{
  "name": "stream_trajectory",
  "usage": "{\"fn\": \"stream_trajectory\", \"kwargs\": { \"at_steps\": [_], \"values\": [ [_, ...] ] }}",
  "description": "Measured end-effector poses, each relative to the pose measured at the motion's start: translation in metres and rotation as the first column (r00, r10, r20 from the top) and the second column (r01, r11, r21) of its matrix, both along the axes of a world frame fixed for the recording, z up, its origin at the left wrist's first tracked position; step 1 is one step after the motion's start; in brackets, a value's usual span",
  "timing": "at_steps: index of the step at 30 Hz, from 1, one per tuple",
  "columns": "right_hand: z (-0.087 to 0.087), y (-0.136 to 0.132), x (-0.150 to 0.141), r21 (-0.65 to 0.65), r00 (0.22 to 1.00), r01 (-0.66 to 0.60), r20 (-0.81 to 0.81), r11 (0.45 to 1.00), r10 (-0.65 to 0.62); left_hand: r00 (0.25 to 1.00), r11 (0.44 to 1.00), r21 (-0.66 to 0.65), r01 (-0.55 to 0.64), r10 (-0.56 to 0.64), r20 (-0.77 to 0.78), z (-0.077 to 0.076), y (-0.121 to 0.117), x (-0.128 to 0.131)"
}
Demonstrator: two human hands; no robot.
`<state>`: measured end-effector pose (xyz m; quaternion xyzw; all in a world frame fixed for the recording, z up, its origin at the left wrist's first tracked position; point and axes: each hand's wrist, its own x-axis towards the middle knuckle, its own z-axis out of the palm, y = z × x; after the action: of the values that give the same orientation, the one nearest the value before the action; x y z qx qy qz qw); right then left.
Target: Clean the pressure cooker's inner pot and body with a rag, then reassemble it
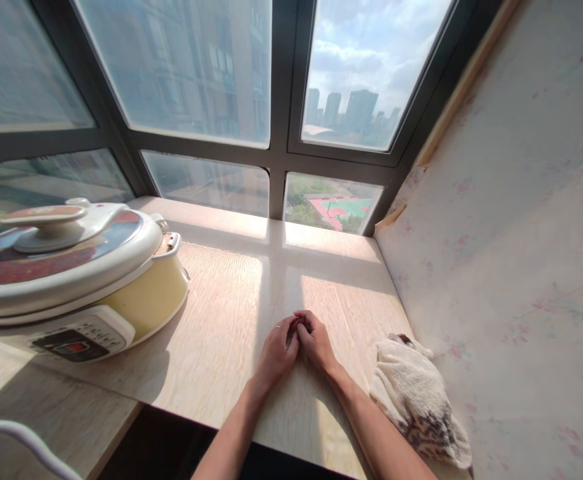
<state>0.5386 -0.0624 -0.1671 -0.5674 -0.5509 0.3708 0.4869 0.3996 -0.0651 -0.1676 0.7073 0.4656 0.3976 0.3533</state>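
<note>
My left hand (277, 350) and my right hand (315, 340) rest together on the pale wooden windowsill counter (231, 300), fingertips meeting in a pinch at the middle. Both hands have their fingers curled and pressed together; something tiny may sit between the fingertips, too small to name. A ring shows on a finger of my left hand. A crumpled, stained white cloth (416, 397) lies on the counter just right of my right forearm, touching nothing in my hands.
A large cream electric cooker (71, 273) with a lid and control panel stands at the left. A white cord (26, 443) runs across the lower left. Dark-framed windows (276, 153) close the back; a floral-papered wall (511, 267) bounds the right.
</note>
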Motion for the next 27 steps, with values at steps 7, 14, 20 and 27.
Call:
{"fn": "stream_trajectory", "kwargs": {
  "at_steps": [7,14,20,27],
  "values": [
    [-0.0011,0.0006,0.0001,-0.006,1.0,0.002,0.002,1.0,-0.002,1.0,1.0,-0.008,0.006,-0.006,0.008,0.0036,-0.0003,0.0004],
    [-0.003,0.0001,-0.0014,0.005,1.0,0.012,0.005,1.0,-0.012,1.0,1.0,-0.018,0.008,-0.008,-0.001,0.007,-0.0015,0.0002],
    [-0.0034,-0.0006,-0.0034,0.007,0.999,0.026,-0.024,1.0,-0.026,1.0,1.0,-0.03,0.01,-0.009,0.025,0.005,-0.0023,-0.0011],
    [-0.0055,-0.0009,-0.0049,-0.002,0.999,0.029,-0.033,1.0,-0.029,1.0,0.999,-0.034,0.008,-0.007,0.028,-0.0002,-0.0017,-0.0022]
  ]
}}
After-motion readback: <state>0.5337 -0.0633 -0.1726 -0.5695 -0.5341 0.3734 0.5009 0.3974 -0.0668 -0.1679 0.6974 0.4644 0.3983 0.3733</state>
